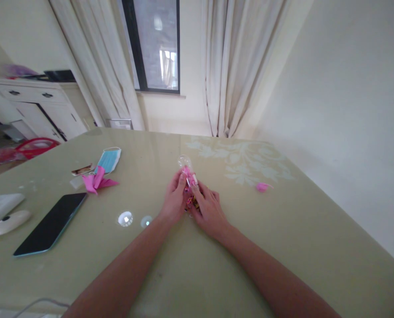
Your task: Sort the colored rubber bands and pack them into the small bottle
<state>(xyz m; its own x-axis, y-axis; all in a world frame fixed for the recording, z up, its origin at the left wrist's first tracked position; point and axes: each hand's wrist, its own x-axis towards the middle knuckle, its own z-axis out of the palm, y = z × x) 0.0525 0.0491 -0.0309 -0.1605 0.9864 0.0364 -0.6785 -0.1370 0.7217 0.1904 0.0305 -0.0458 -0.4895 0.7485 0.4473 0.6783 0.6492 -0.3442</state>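
Observation:
My left hand [174, 198] and my right hand [212, 211] meet at the middle of the table, fingers closed around a small pink-and-clear item [189, 175]. A clear, rounded part [184, 161] of it sticks out beyond my fingertips, and a whitish piece shows on its right side. Its exact kind cannot be made out. Below it, between my palms, are small multicoloured pieces [193, 203], partly covered by my fingers. Whether these belong to the held item is unclear. To the right lies a small pink bundle [262, 187] with a thin tail.
Left on the glossy table [243, 274] lie a pink folded-paper bird [97, 181], a blue face mask [109, 160], a dark phone [52, 224], a white oval object [11, 222] and a small brown packet [82, 169]. Curtains [236, 66] and a wall [349, 110] stand beyond the table.

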